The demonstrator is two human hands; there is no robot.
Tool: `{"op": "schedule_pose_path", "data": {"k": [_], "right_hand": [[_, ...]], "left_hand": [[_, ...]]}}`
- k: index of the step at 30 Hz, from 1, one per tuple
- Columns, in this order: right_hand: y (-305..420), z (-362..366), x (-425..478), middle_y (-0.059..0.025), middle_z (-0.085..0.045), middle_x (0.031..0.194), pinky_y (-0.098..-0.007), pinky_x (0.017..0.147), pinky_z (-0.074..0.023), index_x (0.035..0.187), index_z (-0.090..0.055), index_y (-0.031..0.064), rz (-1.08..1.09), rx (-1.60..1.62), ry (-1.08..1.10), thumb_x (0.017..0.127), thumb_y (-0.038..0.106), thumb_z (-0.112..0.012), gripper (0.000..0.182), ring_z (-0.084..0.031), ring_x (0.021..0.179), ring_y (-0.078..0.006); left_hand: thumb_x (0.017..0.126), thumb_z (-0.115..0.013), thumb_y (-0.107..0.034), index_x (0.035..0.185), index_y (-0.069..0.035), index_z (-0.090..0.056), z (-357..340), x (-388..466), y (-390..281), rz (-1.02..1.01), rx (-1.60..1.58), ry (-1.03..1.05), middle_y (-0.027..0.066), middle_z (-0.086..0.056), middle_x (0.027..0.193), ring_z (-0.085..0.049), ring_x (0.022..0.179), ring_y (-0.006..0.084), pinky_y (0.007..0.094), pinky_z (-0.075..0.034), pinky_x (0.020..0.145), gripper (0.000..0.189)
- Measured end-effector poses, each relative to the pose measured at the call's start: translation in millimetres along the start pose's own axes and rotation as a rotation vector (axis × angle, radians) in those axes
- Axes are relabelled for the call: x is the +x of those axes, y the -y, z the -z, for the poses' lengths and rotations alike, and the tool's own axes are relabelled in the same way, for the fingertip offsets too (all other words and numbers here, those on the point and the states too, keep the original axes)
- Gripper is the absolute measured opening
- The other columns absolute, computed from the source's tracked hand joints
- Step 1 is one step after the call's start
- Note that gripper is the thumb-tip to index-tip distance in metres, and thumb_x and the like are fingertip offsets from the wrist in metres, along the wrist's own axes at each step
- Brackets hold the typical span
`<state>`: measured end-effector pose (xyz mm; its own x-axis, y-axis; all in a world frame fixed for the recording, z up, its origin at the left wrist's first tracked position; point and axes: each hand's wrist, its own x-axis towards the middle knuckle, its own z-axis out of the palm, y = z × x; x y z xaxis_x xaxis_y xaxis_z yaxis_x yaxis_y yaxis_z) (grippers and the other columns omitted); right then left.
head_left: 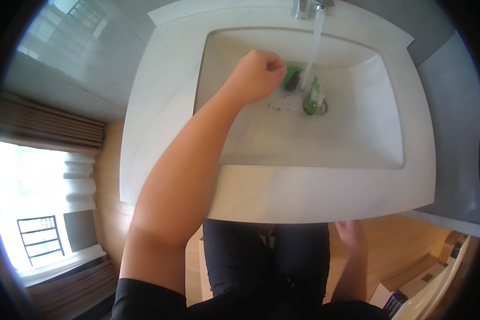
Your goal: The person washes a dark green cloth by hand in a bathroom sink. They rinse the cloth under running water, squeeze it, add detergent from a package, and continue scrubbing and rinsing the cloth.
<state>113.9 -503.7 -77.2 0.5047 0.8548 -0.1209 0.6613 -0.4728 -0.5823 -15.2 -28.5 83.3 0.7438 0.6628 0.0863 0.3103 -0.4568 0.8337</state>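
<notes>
My left hand (262, 76) is over the white sink basin (264, 140), its fingers curled inward. Just past its knuckles is a green and black object (292, 78) in the cloudy water. Whether the fingers touch it is hidden from this side. A second green object (313, 102), with a ring-like part and some foam on it, sits to the right. Between the two, a stream of water (316, 44) falls from the chrome faucet (322, 4). My right hand (346, 232) hangs low beside my right leg, partly covered by the counter's front edge.
A pale marble-look countertop (288, 196) surrounds the basin, its front edge close to my legs. Grey wall panels (452, 100) stand at the sides. Left of the counter are a bright window (28, 192) and brown curtains (48, 124). Boxes (400, 288) lie at lower right.
</notes>
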Motion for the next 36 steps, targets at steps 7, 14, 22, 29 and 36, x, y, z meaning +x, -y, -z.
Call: {"op": "schedule_pose_path", "data": {"k": [7,14,22,29,36], "right_hand": [[221,228,48,-0.0159,-0.069,0.101,-0.0423,0.081,-0.0532,0.111,-0.067,0.0024,0.328,-0.182,0.182,0.086,0.014,-0.07,0.027,-0.067,0.09,-0.0319],[328,231,234,-0.0156,-0.065,0.128,-0.0387,0.096,-0.0505,0.132,-0.057,0.0011,0.805,-0.113,-0.574,0.096,0.012,-0.065,0.039,-0.061,0.12,-0.0218],[341,227,368,-0.0126,-0.073,0.093,-0.0345,0.078,-0.0536,0.131,-0.057,0.0021,0.808,0.106,-0.581,0.099,0.013,-0.061,0.035,-0.069,0.084,-0.0222],[322,204,357,-0.02,-0.07,0.104,-0.0418,0.083,-0.0551,0.129,-0.056,0.0021,1.017,-0.009,-0.806,0.09,0.008,-0.064,0.041,-0.07,0.093,-0.0351],[314,230,365,-0.0199,-0.071,0.102,-0.0413,0.082,-0.0563,0.13,-0.053,0.0016,0.911,-0.09,-0.64,0.088,0.007,-0.066,0.044,-0.072,0.091,-0.0331]], "left_hand": [[0.095,-0.065,-0.017,0.092,-0.001,-0.071,-5,9,4,0.027,-0.004,0.02,0.0028,-0.068,0.082,-0.054,0.061,0.0097,0.0279,-0.046,0.055,0.017],[0.095,-0.065,-0.015,0.092,0.0,-0.071,2,1,7,-0.007,0.034,-0.012,0.0037,-0.068,0.082,-0.056,0.068,0.0117,0.0302,-0.048,0.062,0.017],[0.094,-0.067,-0.016,0.092,0.002,-0.07,0,-15,-6,0.101,0.002,0.024,0.0044,-0.066,0.079,-0.056,0.072,0.0135,0.0325,-0.049,0.067,0.018],[0.095,-0.066,-0.016,0.094,0.001,-0.071,2,-17,-1,0.093,0.002,0.003,0.0042,-0.067,0.08,-0.056,0.072,0.0126,0.0317,-0.049,0.067,0.018],[0.095,-0.065,-0.016,0.093,0.0,-0.072,-4,-3,-3,0.05,-0.007,0.039,0.003,-0.068,0.081,-0.055,0.07,0.0106,0.0297,-0.047,0.064,0.018]]}}
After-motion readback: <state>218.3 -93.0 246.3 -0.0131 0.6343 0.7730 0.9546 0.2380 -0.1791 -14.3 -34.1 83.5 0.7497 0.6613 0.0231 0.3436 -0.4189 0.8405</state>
